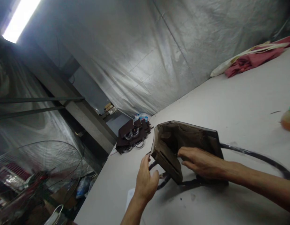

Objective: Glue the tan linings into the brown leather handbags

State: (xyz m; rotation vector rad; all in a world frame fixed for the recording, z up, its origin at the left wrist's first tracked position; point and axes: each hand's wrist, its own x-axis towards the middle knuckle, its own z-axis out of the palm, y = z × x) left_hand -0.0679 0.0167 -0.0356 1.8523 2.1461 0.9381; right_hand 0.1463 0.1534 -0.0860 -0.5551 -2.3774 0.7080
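Note:
A brown bag lies open on the white table, its mouth turned toward the left. My left hand pinches the bag's lower rim near a dark handle loop. My right hand rests on the bag's front panel with its fingers curled over the edge of the opening. A long dark strap curves away from the bag to the right.
A stack of dark bags with clear handles sits at the table's far left corner. Red and cream cloth lies at the far right. A standing fan is beyond the table's left edge. A silver tarp hangs behind.

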